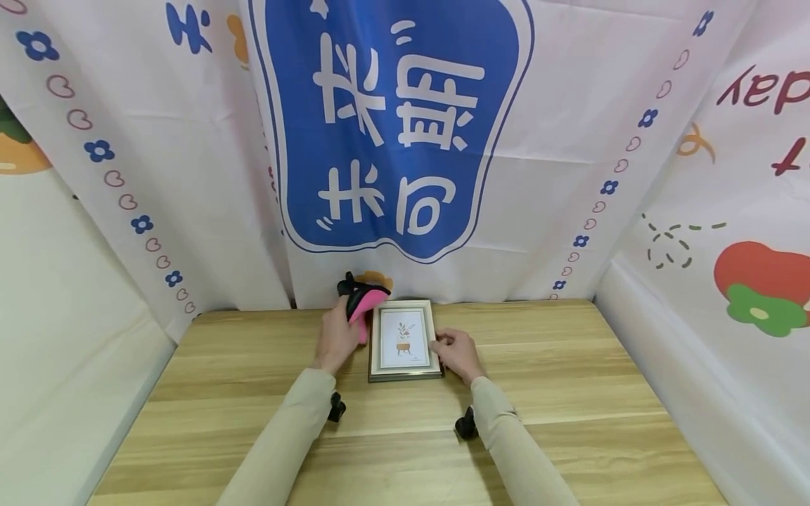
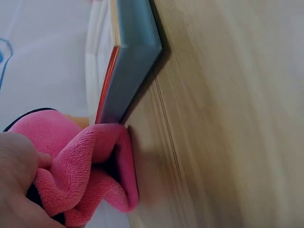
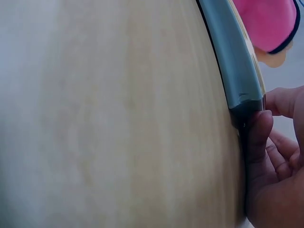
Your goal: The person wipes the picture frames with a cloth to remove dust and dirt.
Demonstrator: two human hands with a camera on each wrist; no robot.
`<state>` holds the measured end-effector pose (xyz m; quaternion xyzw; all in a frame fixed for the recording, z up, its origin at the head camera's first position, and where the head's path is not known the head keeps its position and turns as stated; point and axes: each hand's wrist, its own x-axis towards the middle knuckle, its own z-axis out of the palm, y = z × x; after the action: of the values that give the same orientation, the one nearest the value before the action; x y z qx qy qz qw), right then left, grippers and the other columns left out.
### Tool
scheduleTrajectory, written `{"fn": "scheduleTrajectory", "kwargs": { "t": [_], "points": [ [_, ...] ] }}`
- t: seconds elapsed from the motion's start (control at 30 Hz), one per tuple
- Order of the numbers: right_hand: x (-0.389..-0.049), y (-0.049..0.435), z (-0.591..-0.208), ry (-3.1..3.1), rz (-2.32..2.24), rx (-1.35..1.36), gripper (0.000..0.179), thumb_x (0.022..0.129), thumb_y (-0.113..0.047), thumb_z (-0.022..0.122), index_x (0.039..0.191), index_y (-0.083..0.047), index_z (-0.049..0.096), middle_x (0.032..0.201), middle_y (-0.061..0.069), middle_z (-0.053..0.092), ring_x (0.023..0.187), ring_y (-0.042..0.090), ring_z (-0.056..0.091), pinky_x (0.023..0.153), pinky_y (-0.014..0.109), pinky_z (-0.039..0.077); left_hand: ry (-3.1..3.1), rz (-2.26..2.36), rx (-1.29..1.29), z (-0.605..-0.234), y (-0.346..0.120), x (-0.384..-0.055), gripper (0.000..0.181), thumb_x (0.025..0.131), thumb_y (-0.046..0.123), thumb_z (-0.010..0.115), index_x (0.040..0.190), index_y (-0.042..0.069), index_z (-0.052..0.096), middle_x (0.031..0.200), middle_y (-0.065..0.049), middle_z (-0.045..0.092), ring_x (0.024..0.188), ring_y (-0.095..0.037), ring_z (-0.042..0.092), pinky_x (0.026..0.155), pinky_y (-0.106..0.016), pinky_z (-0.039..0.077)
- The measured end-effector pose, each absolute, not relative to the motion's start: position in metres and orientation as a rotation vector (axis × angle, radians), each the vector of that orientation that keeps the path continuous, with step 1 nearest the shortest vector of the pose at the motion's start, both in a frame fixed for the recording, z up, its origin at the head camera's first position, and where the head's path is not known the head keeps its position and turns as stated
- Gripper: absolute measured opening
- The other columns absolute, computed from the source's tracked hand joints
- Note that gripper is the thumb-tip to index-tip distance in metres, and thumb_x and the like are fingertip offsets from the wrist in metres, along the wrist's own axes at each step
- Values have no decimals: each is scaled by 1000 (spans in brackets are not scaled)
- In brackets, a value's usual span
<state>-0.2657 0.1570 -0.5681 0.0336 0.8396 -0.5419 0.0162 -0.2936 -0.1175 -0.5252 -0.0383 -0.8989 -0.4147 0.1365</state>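
A picture frame (image 1: pixel 406 340) with a pale border and a potted-plant print lies face up on the wooden table. My left hand (image 1: pixel 338 336), at its upper left, grips a bunched pink and black cloth (image 1: pixel 367 302). In the left wrist view the plush pink cloth (image 2: pixel 80 166) folds out from the hand, its lower end at the tabletop beside the frame's side (image 2: pixel 135 66). My right hand (image 1: pixel 460 353) pinches the frame's right edge. The right wrist view shows the thumb (image 3: pixel 260 130) at the corner of the frame (image 3: pixel 235 61), with a finger on its other side.
The wooden table (image 1: pixel 557 393) ends just behind the frame, at a hanging white curtain (image 1: pixel 538 211) with a blue printed panel. Printed white cloth also hangs at the left and right sides. Black wrist cameras (image 1: pixel 466 424) sit under both forearms.
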Motion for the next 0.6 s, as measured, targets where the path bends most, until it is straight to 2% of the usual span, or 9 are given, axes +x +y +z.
{"fn": "scheduleTrajectory", "kwargs": {
  "t": [0.13, 0.23, 0.37, 0.53, 0.6],
  "points": [
    [-266, 158, -570, 2616, -1669, 122, 38, 98, -18, 75, 132, -2, 73, 83, 2, 70, 65, 12, 63, 60, 26, 50, -2647, -1087, -213, -528, -102, -305, 39, 102, 7, 67, 140, 3, 60, 107, -27, 75, 91, -42, 75, 82, -57, 60],
    [-267, 156, -571, 2618, -1667, 125, 37, 97, -19, 75, 130, -2, 73, 82, 2, 70, 65, 11, 63, 60, 26, 50, -2718, -933, -277, -529, -95, -308, 45, 100, 6, 70, 144, 5, 60, 118, -28, 74, 102, -45, 74, 89, -58, 60],
    [-266, 156, -569, 2638, -1673, 118, 38, 96, -17, 75, 129, 1, 73, 80, 2, 69, 63, 10, 61, 59, 25, 49, -2872, -739, -372, -529, -87, -308, 54, 98, 0, 69, 150, 7, 56, 129, -27, 71, 111, -45, 72, 98, -56, 58],
    [-266, 157, -567, 2640, -1669, 125, 37, 96, -16, 75, 128, 2, 73, 78, 1, 68, 62, 10, 59, 59, 26, 48, -2941, -492, -475, -528, -82, -305, 59, 92, -6, 69, 149, 7, 59, 124, -27, 73, 109, -41, 73, 96, -53, 59],
    [-267, 156, -567, 2641, -1655, 133, 36, 96, -16, 75, 128, 1, 74, 79, 1, 68, 62, 10, 59, 59, 25, 48, -2954, -422, -481, -527, -81, -304, 58, 92, -6, 71, 147, 9, 61, 120, -26, 74, 105, -40, 74, 91, -52, 61]
  ]
}}
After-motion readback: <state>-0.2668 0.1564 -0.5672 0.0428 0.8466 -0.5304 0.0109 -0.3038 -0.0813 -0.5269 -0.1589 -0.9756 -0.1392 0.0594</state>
